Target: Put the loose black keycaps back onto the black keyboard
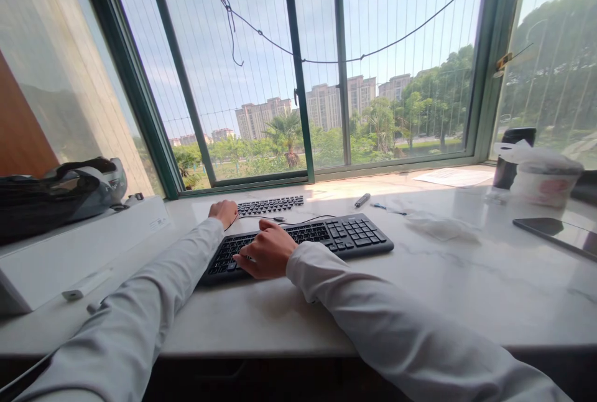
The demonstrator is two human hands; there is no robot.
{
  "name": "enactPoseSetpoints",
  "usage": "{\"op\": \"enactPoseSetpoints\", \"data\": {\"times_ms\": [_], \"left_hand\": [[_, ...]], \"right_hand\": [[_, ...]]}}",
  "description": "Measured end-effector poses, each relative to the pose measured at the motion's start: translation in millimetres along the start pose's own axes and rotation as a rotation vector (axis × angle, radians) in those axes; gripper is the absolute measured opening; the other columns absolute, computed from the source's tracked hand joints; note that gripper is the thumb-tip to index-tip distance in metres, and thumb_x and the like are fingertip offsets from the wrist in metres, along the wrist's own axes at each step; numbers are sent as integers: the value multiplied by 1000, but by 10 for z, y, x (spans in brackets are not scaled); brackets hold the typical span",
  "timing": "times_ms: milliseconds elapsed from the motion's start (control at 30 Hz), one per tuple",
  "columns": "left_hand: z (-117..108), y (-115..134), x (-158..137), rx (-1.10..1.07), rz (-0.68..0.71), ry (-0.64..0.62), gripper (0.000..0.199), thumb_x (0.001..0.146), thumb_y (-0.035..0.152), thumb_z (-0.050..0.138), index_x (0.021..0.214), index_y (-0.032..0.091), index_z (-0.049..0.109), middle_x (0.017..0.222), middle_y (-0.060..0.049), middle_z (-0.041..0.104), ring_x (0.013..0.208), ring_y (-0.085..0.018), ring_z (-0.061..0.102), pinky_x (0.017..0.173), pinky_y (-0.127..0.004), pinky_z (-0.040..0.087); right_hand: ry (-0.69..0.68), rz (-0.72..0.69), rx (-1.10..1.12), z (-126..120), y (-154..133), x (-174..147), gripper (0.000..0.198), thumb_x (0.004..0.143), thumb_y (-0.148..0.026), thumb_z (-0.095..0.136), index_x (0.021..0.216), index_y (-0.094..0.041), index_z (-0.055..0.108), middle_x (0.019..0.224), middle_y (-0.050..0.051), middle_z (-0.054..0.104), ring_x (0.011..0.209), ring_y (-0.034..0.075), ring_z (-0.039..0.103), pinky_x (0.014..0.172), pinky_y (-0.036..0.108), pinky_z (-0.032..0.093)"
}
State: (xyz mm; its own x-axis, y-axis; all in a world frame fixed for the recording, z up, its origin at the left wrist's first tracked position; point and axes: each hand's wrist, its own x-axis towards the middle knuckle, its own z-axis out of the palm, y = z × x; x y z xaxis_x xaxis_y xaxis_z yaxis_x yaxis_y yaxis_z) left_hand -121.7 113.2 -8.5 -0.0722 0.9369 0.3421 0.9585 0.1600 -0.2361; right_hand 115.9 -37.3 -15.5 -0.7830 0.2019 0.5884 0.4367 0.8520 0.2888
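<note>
Left hand [224, 211] rests curled at the far-left corner of the black keyboard [298, 241], gripping nothing visible. Right hand [267, 251] lies on its keys, fingers [242, 258] bent, empty (typing posture), keyboard mid-bench [466, 290].

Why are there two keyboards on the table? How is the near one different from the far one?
The near keyboard looks bigger and lies slanted; the far keyboard looks smaller and lies by the window. The right hand rests on the near one's keys; the left hand is at the far one's left end. Both are black and flat on the white table.
</note>
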Motion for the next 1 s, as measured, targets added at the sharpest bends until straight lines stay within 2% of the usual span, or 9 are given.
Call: {"op": "enactPoseSetpoints", "data": {"times_ms": [133, 233, 333, 433, 567, 667, 800, 900, 1000], "left_hand": [[-227, -53, -68, -27, 11, 56, 30, 77, 43, 53, 86, 23, 73, 91, -10, 71, 91, -26, 63, 76, -30, 44], [-458, -85, -212, -112, 12, 183, 37, 82, 46, 46, 93, 24, 73, 95, -8, 71, 95, -26, 63, 79, -31, 45], [-656, -72, -492, -255, 91, 365, 38, 86, 46, 43, 94, 22, 72, 96, -6, 72, 94, -26, 63, 82, -32, 45], [-770, -19, -886, -340, 170, 438, 34, 87, 43, 44, 98, 20, 67, 95, -4, 72, 88, -23, 65, 77, -28, 45], [-824, 41, -1411, -442, 280, 424, 28, 88, 40, 47, 93, 19, 65, 87, -2, 71, 69, -16, 64, 67, -25, 44], [-806, 35, -1668, -543, 322, 370, 24, 84, 39, 55, 93, 20, 67, 88, -1, 71, 56, -11, 57, 63, -22, 43], [-697, -47, -1782, -635, 369, 310, 29, 78, 38, 64, 100, 21, 70, 81, 0, 71, 47, -6, 45, 54, -20, 39], [-613, -112, -1793, -669, 388, 299, 29, 77, 40, 65, 96, 20, 73, 66, 1, 66, 47, -7, 43, 50, -19, 35], [-586, -136, -1810, -708, 422, 270, 27, 76, 38, 65, 94, 19, 73, 64, 2, 64, 47, -6, 42, 49, -18, 35]], "right_hand": [[3, 33, -11, 13, 16, 1, 45, 93, -38, 37, 72, -20, 72, 60, 4, 69, 51, 11, 54, 86, 34, 29], [3, 65, -23, 20, 28, 0, 44, 92, -38, 38, 73, -20, 72, 59, 5, 68, 51, 11, 54, 88, 34, 28], [15, 92, -31, 24, 34, -1, 45, 92, -39, 38, 73, -19, 73, 60, 6, 69, 52, 12, 56, 88, 34, 28], [16, 107, -38, 23, 33, -1, 45, 93, -38, 36, 74, -19, 73, 61, 6, 69, 52, 12, 56, 87, 34, 28], [4, 106, -34, 25, 35, -2, 47, 93, -38, 35, 70, -19, 72, 62, 6, 70, 51, 12, 54, 86, 34, 27], [-13, 107, -25, 39, 42, -4, 48, 93, -39, 34, 70, -20, 71, 61, 6, 69, 50, 11, 52, 85, 34, 27], [-38, 119, -17, 56, 49, -7, 51, 94, -41, 31, 70, -19, 71, 60, 6, 69, 50, 12, 52, 83, 33, 27], [-54, 121, -1, 54, 46, -6, 51, 94, -40, 32, 72, -19, 72, 62, 6, 69, 52, 12, 53, 83, 33, 26], [-67, 118, 8, 55, 41, -2, 49, 94, -39, 32, 73, -19, 72, 63, 6, 70, 52, 12, 52, 83, 33, 25]]}}
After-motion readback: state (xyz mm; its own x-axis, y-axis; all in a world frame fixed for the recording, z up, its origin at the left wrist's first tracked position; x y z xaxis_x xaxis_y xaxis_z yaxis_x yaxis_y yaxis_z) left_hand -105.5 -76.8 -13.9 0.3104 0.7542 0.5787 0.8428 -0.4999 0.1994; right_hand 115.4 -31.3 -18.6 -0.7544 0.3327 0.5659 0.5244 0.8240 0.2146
